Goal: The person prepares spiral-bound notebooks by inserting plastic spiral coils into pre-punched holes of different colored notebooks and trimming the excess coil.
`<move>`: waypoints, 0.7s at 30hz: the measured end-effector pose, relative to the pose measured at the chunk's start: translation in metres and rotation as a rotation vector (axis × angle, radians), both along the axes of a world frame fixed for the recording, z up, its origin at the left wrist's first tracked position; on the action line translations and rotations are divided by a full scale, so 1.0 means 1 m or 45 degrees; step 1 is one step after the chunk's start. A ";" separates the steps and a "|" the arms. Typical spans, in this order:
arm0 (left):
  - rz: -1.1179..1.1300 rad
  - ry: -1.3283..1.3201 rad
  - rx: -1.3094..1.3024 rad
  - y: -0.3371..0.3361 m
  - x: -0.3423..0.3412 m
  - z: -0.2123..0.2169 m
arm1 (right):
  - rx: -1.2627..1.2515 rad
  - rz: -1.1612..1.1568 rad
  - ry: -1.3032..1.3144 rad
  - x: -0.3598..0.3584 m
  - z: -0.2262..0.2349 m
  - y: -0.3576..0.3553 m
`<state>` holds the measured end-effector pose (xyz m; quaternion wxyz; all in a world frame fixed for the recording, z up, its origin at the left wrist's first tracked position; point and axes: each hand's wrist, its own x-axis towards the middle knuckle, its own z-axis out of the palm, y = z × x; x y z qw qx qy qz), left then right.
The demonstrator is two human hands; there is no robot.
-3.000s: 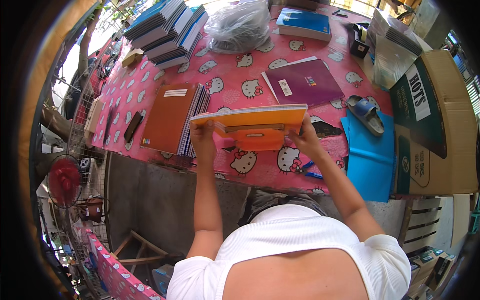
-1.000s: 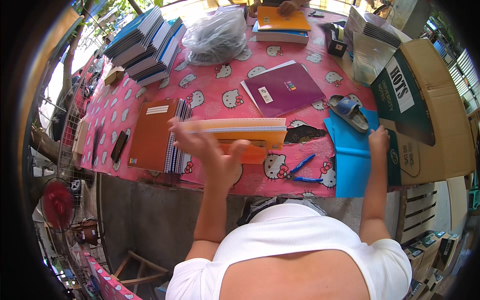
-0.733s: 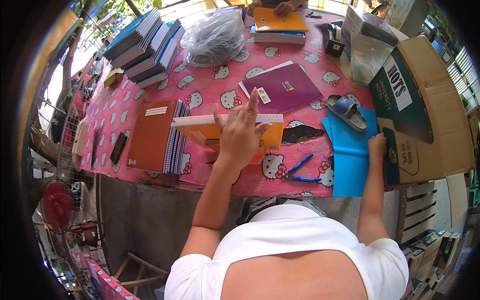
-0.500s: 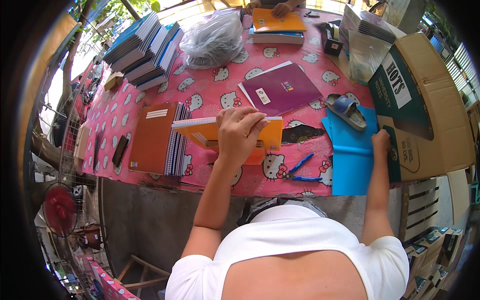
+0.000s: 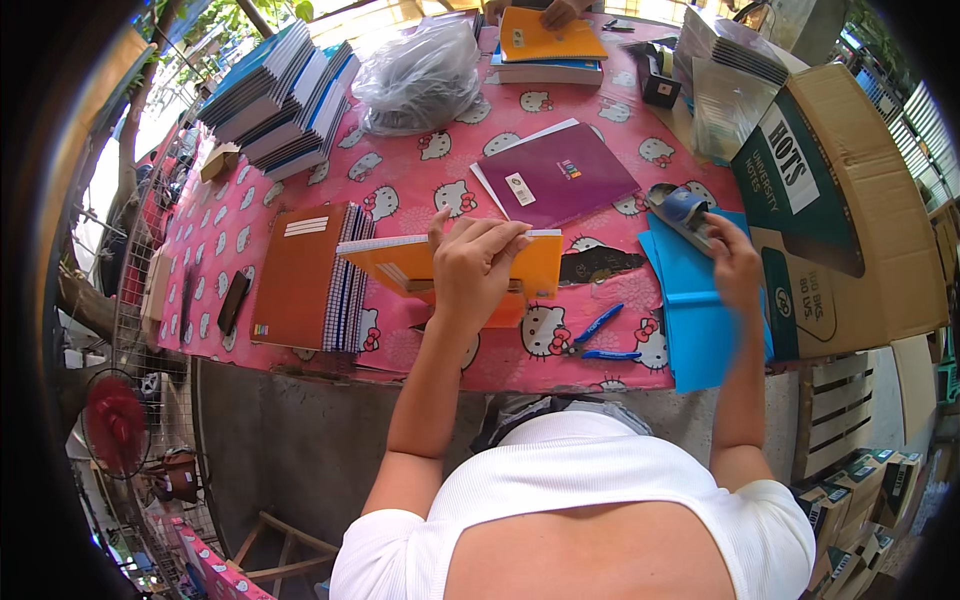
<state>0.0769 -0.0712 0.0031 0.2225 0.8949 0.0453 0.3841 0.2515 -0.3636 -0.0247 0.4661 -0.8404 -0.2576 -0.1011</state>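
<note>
My left hand (image 5: 470,262) grips the top edge of an orange notebook (image 5: 540,265), which stands on edge over the table with a white spiral-like strip along its top. My right hand (image 5: 735,265), partly blurred, has its fingers at the near right edge of a blue-grey slide sandal (image 5: 690,220). The sandal lies on light blue sheets (image 5: 700,340) at the table's right. Blue-handled cutters (image 5: 604,340) lie open between my hands. To the left, a pile of brown notebooks (image 5: 305,270) lies flat.
A large cardboard box (image 5: 870,230) stands at the right. Beyond my hands are a purple notebook (image 5: 560,175), a plastic bag bundle (image 5: 420,75) and tall blue notebook stacks (image 5: 265,100). Another person's hands rest on an orange notebook (image 5: 548,35) at the far side. A phone (image 5: 234,303) lies left.
My right hand has moved from beside the box, up and left to the slide sandal. The blue sheets have shifted and spread slightly. My left hand keeps the orange notebook in nearly the same place.
</note>
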 end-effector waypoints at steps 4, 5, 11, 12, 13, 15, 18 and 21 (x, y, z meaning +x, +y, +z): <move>-0.002 0.026 -0.012 0.000 -0.005 -0.001 | -0.061 0.382 -0.153 -0.044 0.031 0.065; -0.002 0.005 -0.002 -0.001 -0.006 -0.001 | 0.039 0.468 -0.109 -0.053 0.036 0.077; -0.025 0.004 -0.006 -0.003 -0.010 0.008 | 0.155 0.625 -0.049 -0.065 0.045 0.111; -0.018 0.006 -0.006 -0.002 -0.010 0.007 | 0.164 0.625 -0.046 -0.065 0.045 0.114; -0.027 -0.020 -0.017 -0.002 -0.009 0.004 | 0.165 0.631 -0.045 -0.063 0.045 0.117; -0.033 -0.045 -0.027 -0.002 -0.008 0.003 | 0.139 0.588 -0.060 -0.059 0.044 0.121; -0.025 -0.072 0.000 -0.004 -0.006 0.005 | 0.191 0.601 -0.176 -0.052 0.040 0.127; 0.041 -0.088 0.031 -0.007 -0.007 0.005 | 0.161 0.795 -0.024 -0.055 0.048 0.130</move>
